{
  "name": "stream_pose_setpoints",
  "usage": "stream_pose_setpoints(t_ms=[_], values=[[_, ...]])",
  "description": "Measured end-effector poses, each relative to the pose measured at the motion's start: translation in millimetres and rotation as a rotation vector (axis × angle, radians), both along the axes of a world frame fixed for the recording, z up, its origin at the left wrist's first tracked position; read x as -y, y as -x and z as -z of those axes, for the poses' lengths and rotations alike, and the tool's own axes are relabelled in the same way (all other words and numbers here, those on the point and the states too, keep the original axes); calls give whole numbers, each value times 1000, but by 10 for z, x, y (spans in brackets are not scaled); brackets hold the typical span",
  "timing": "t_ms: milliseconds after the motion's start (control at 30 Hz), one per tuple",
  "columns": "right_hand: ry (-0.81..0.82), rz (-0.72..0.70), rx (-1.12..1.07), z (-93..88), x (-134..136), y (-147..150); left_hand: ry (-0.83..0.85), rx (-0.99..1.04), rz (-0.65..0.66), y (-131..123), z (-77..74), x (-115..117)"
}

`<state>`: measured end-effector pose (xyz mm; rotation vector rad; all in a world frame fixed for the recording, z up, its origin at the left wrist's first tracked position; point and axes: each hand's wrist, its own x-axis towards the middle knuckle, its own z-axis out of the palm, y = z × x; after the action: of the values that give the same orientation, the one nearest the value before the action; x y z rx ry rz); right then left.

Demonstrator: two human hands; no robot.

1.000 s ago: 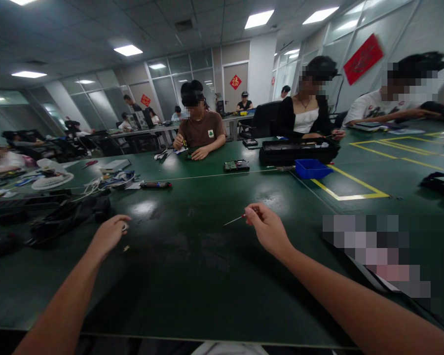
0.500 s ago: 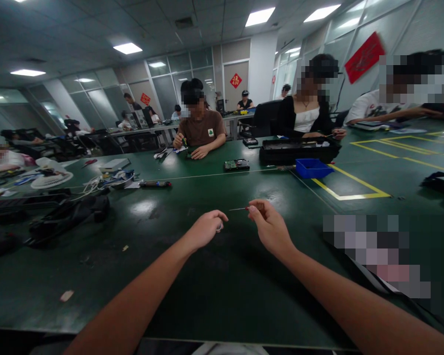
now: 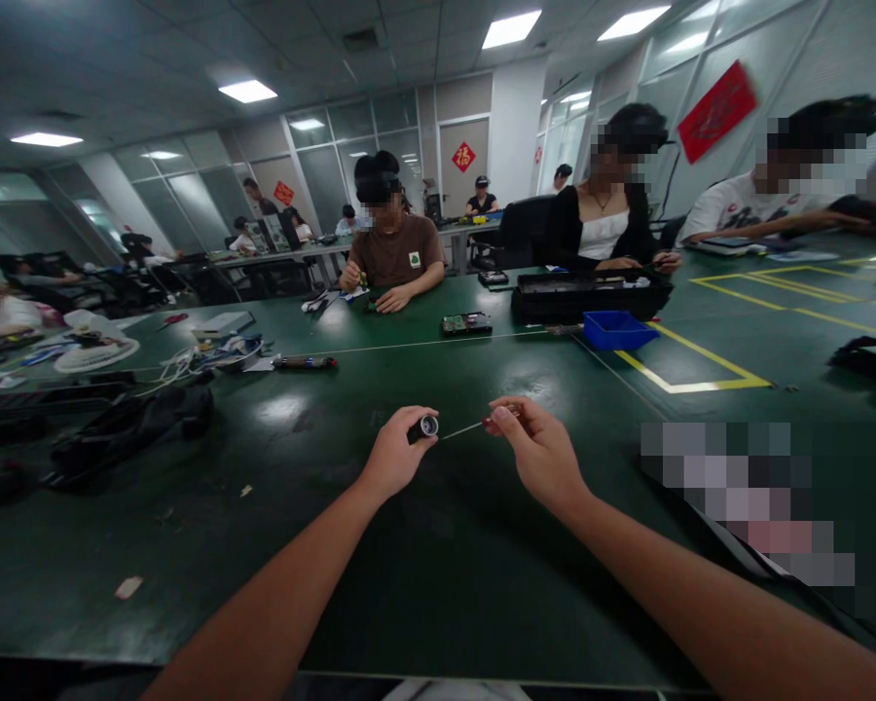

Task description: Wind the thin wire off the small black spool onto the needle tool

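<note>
My left hand (image 3: 396,455) is closed round a short black cylinder (image 3: 427,426) with a silvery round end, which faces toward me and to the right; its exact kind I cannot tell. Between the thumb and fingers of my right hand (image 3: 544,450) is a thin screwdriver (image 3: 464,429) with a reddish handle, most of it hidden by the fingers. The shaft points left, its tip close to the cylinder's end; whether they touch I cannot tell. Both hands are held above the green table (image 3: 423,584).
Ahead lie a circuit-board device (image 3: 467,323), a blue tray (image 3: 617,331) and a long black housing (image 3: 591,295). A dark pen-like tool (image 3: 305,362), cables (image 3: 182,362) and black parts (image 3: 135,428) are at left. A blurred-out item (image 3: 759,497) lies at right. Several people sit across the table.
My left hand has turned, bringing the cylinder's round end into view. The screwdriver now slants down to the left, where it was nearly level, and more of its reddish handle shows.
</note>
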<state>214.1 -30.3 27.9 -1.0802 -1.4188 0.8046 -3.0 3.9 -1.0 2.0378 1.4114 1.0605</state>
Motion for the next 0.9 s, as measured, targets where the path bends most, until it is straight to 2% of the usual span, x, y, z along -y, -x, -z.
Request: stream_pose_setpoints(t_ms=[133, 300, 533, 733, 900], values=[[19, -47, 5, 54, -29, 7, 53, 45, -20, -22, -4, 14], [45, -62, 99, 81, -35, 14, 55, 37, 24, -46, -18, 41], [52, 13, 201, 45, -25, -4, 40, 30, 35, -23, 11, 22], [61, 49, 190, 63, -53, -8, 27, 20, 36, -26, 2, 21], [58, 100, 319, 4, -14, -14, 6, -17, 47, -16, -17, 33]])
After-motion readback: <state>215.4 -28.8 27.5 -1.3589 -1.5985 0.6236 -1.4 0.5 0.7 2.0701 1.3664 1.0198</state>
